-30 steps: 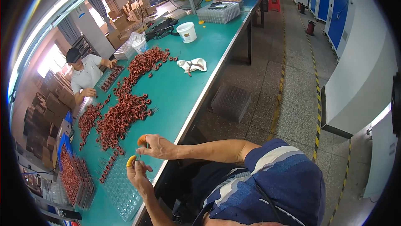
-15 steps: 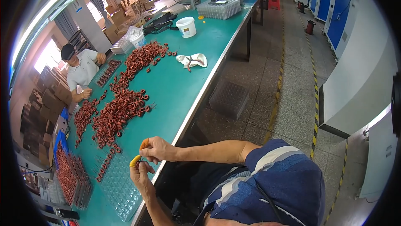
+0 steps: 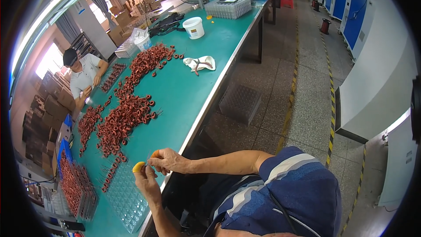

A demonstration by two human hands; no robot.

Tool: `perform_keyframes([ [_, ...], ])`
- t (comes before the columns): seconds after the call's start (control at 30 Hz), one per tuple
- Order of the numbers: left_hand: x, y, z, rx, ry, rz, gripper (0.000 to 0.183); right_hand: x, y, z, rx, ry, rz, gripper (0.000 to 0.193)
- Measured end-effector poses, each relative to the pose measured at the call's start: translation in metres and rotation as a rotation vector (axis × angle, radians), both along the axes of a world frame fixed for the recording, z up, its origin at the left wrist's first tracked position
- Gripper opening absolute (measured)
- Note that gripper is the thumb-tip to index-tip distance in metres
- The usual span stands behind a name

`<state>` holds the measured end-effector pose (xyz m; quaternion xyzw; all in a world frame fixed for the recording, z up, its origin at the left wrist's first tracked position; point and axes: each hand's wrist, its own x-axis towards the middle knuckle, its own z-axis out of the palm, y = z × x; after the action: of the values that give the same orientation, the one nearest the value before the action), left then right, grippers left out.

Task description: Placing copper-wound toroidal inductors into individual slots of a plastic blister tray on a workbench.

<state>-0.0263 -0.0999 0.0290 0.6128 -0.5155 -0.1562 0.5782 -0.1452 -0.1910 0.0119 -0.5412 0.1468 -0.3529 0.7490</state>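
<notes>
My left hand (image 3: 148, 185) and my right hand (image 3: 172, 161) are close together over the table's near edge, each with a yellow-orange fingertip cover. Both are closed in a pinch, fingertips almost meeting. Whatever sits between them is too small and hidden to make out. Just beyond my left hand lies a clear plastic tray (image 3: 126, 197) with rows of pockets. Along its far side runs a row of small red-brown ring coils (image 3: 110, 173) with thin wire leads. A large heap of the same coils (image 3: 125, 121) spreads over the green table (image 3: 175, 101).
Across the table a person (image 3: 85, 72) works at another tray of coils (image 3: 113, 77). Stacked filled trays (image 3: 79, 191) stand at left. Farther along are a white cloth (image 3: 199, 64), a white bucket (image 3: 194, 27) and a tray stack (image 3: 228, 8). More trays (image 3: 240, 103) sit on the floor.
My hands have drawn slightly apart, the right moving a little right and down, the left slightly left. The person across has shifted both hands, one now lower by the tray.
</notes>
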Motion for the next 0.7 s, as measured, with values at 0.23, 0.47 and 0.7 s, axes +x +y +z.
perform_keyframes([
  [0.23,0.013,0.011,0.02,0.193,-0.057,-0.172,0.028,-0.001,-0.015,0.002,0.18,0.036,0.225,0.022],
  [0.47,0.017,0.025,0.041,0.369,-0.573,-0.172,0.029,0.005,-0.021,-0.007,0.241,0.189,0.415,0.016],
  [0.7,0.017,0.022,0.012,0.136,0.04,-0.127,0.024,0.01,0.005,0.001,-0.441,0.11,-0.198,0.029],
])
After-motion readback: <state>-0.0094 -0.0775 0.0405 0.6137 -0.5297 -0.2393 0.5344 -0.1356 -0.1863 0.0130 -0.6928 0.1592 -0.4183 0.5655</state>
